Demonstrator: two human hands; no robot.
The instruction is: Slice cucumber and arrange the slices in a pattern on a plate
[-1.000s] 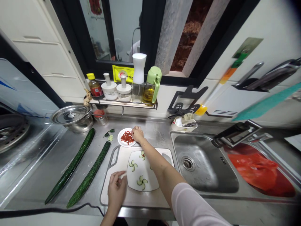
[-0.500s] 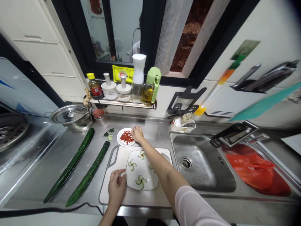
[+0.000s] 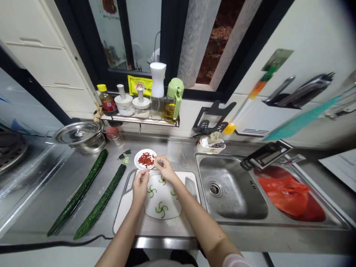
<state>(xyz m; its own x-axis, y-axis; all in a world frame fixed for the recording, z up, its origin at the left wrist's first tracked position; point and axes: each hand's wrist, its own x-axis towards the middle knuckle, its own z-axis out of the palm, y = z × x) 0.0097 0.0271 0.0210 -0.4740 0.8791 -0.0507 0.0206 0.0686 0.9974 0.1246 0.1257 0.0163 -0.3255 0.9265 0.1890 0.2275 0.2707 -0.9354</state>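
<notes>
My right hand is at the right rim of a small white plate, thumb and fingers pinched together; whatever is in the pinch is too small to see. Just below that plate, my left hand also has its fingertips together, their contents not visible. Small red dried berries lie heaped on the small plate. Beneath my hands, a larger white plate rests on a cutting board. Curved cucumber slices form pinwheels on it. My hands and forearms partly cover the upper and right pinwheels.
Two long cucumbers lie on the left, with cucumber scraps near the small plate. A lidded steel pot stands behind them. On the right is the sink with a red plastic bag beyond. Bottles and jars line the rack.
My left hand has moved up from the large plate's left edge towards the small plate. My right hand has drawn back slightly from the berries. The view has shifted a little.
</notes>
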